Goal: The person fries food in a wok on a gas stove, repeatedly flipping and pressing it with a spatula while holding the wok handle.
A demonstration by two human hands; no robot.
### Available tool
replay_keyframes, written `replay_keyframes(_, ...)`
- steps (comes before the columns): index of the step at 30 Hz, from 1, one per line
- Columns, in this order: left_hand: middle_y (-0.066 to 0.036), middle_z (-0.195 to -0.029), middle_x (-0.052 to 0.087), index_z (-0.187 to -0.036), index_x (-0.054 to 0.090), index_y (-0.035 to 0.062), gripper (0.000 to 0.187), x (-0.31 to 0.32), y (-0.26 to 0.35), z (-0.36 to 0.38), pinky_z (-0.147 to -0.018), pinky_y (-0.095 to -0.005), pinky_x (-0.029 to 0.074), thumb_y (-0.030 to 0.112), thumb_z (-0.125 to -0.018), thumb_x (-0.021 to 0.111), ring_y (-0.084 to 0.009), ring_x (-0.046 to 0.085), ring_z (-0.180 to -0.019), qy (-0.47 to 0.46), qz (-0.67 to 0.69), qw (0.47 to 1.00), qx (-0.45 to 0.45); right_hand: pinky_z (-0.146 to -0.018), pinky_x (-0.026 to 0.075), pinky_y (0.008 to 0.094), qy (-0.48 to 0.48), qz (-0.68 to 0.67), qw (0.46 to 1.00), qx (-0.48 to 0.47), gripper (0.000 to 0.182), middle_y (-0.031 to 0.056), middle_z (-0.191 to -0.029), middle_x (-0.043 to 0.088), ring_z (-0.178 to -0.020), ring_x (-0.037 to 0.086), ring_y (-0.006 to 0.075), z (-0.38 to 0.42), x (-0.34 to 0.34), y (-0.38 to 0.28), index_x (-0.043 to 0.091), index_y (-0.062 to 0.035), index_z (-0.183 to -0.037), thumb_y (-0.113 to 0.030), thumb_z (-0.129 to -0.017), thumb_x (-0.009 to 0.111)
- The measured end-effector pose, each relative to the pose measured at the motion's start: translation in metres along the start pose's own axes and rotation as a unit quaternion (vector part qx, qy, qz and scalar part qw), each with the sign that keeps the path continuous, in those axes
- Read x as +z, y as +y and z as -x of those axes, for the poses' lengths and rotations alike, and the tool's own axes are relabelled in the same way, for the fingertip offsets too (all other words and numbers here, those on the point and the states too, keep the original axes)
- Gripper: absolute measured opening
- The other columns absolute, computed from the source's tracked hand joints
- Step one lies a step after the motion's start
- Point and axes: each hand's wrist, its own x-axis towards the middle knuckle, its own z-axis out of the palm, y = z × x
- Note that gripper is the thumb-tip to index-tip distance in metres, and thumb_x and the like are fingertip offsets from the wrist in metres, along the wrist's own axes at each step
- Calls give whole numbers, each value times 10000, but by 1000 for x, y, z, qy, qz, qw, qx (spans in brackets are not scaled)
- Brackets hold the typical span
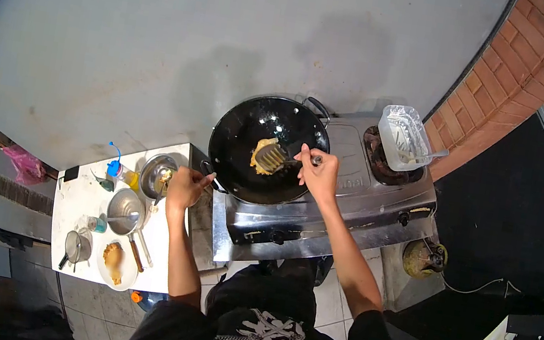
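Note:
A black wok (244, 119) stands on the left side of the steel stove (327, 225). Inside it lies a yellow-brown piece of food (260, 161), with the slotted head of a spatula (272, 157) over it. My right hand (318, 171) is closed round the spatula's handle at the wok's right side. At the wok's lower left, my left hand (186, 188) has its fingers pressed together near the wok's left handle (208, 168); what it holds, if anything, is too small to make out.
Left of the stove, a white table (157, 244) bears metal bowls (157, 169), a saucepan (126, 207), an oil bottle (131, 180) and a plate (125, 278) of fried food. A plastic container (402, 137) with a spoon sits on the right burner. A grey wall (166, 32) rises behind.

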Motion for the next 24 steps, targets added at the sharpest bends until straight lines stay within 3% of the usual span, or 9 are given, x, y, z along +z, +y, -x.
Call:
replay_keyframes(4,-165,-505,522,-782,712,-19,380,3,3,9,-505,-345,402,361,-789,733,-180,472,-453,57,-33,998,23,-352,409,239,35,-47,998,-13,348,49,-470,550,-397,542,89,-2,11,8,636,38,-685,-210,-926,591)
replay_keyframes(7,-141,-498,524,-763,701,-42,351,-1,19,21,-502,-323,396,304,-785,750,-165,494,-461,81,7,996,-19,-351,374,225,14,-3,1000,-19,334,35,-484,532,-400,518,84,-3,15,18,634,30,-681,-188,-931,591)
replay_keyframes(9,-117,-489,495,-756,688,-50,342,6,18,24,-482,-325,375,286,-790,747,-155,450,-452,94,41,994,-28,-411,362,296,33,59,996,-64,297,99,-468,511,-401,516,117,0,18,27,575,31,-630,-144,-858,647)
replay_keyframes(12,-73,-477,438,-753,673,-58,324,16,7,27,-451,-317,326,255,-795,746,-122,363,-450,127,91,988,-15,-446,345,329,31,116,984,-128,282,127,-483,484,-418,505,139,1,16,28,548,37,-623,-127,-817,671)
replay_keyframes(13,-67,-475,443,-747,671,-57,321,18,5,26,-452,-312,325,252,-796,745,-115,365,-453,129,100,986,-19,-453,360,352,14,140,984,-112,282,150,-504,505,-421,522,224,1,13,24,538,37,-614,-120,-805,674)
replay_keyframes(14,-61,-473,447,-741,670,-57,319,19,5,26,-452,-307,325,248,-796,745,-108,368,-455,132,109,985,-21,-453,360,352,12,141,983,-113,282,150,-504,505,-421,522,224,1,14,21,538,37,-614,-120,-805,674)
replay_keyframes(17,-32,-477,453,-719,666,-61,314,18,8,26,-447,-288,311,234,-801,739,-85,366,-467,132,117,984,-31,-516,426,396,2,164,983,-84,220,196,-577,561,-556,580,383,-3,15,19,553,34,-641,-89,-787,663)
replay_keyframes(20,-7,-482,448,-689,655,-65,314,30,-7,20,-439,-272,293,217,-804,732,-65,358,-476,137,162,977,-28,-543,450,393,32,157,978,-137,195,205,-607,570,-598,607,373,1,17,16,562,30,-662,-90,-774,667)
replay_keyframes(24,5,-484,445,-653,627,-72,299,30,-7,20,-444,-243,298,169,-800,728,-46,361,-481,137,169,975,-41,-537,446,388,22,165,984,-69,221,204,-601,561,-574,597,366,9,20,8,517,34,-641,-83,-772,652)
